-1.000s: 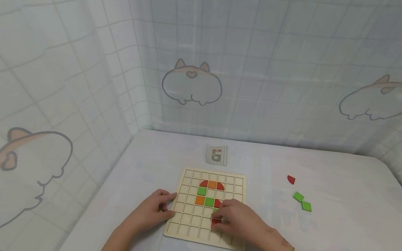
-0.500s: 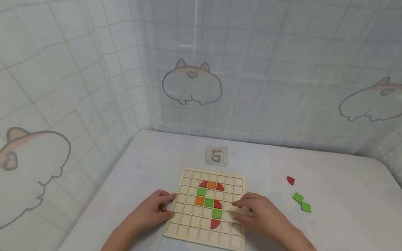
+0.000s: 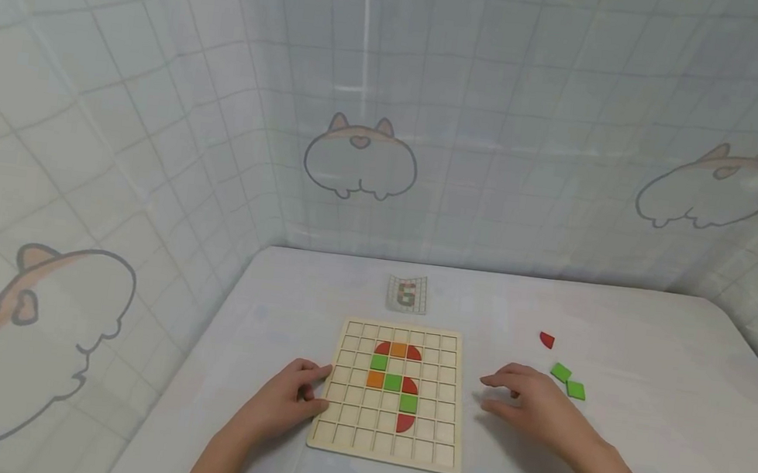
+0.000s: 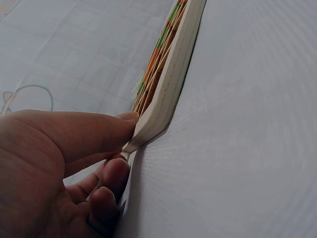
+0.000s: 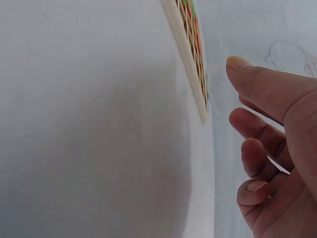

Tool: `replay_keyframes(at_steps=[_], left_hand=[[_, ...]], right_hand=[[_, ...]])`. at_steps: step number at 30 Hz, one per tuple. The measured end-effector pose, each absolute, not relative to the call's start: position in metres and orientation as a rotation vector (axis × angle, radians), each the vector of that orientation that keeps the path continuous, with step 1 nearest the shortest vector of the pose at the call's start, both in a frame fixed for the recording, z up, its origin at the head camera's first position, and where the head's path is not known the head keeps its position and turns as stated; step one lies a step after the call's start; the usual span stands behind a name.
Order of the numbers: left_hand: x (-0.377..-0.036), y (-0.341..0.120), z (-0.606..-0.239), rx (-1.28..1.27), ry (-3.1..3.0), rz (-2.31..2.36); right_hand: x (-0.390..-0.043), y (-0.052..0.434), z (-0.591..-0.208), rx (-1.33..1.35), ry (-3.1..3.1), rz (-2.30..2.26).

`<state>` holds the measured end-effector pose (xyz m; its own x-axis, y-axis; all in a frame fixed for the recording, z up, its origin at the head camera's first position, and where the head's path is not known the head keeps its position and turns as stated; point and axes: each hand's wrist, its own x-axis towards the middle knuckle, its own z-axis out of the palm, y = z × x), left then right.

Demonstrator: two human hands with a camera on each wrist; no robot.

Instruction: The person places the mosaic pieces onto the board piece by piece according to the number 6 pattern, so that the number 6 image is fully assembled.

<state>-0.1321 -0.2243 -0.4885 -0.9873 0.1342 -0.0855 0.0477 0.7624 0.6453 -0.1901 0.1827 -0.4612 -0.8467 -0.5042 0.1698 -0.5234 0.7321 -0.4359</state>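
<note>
A square wooden grid board [image 3: 352,413] lies on the table with red, orange and green tiles in several cells. At its left edge, my left hand [image 3: 283,401] holds the board, thumb and index finger against the rim and other fingers curled; in the left wrist view the thumb [image 4: 99,131] meets the board's edge [image 4: 161,106]. To the right of the board is my right hand [image 3: 535,406], fingers loosely bent and thumb apart, holding nothing. In the right wrist view a gap shows between its thumb [image 5: 262,82] and the board. Near that hand lie two green square tiles [image 3: 562,372].
A red quarter-circle tile [image 3: 547,340] lies beyond the green tiles. Behind the board is a small pattern card [image 3: 407,294] with a gridded figure. A pale sheet covers the table [image 3: 484,295], and curtains with a grid print [image 3: 504,126] rise behind and beside it.
My right hand has left the lower red quarter-circle tile on the board and moved right, off the board, uncovering the tiles beneath. My left hand has stayed at the left edge.
</note>
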Motion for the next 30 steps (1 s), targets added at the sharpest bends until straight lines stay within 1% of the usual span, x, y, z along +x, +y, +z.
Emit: replay_keyframes(at_steps=[6, 16, 30], left_hand=[[-0.132, -0.225, -0.487, 0.163, 2.83, 1.034], [-0.132, -0.224, -0.485, 0.113, 2.817, 1.024], [-0.132, -0.224, -0.482, 0.15, 2.807, 1.036]], right_hand=[[-0.191, 0.202, -0.465, 0.695, -2.95, 0.739], [-0.194, 0.232, -0.468, 0.652, -2.906, 0.72], [-0.204, 0.267, -0.472, 0.498, -2.928, 0.729]])
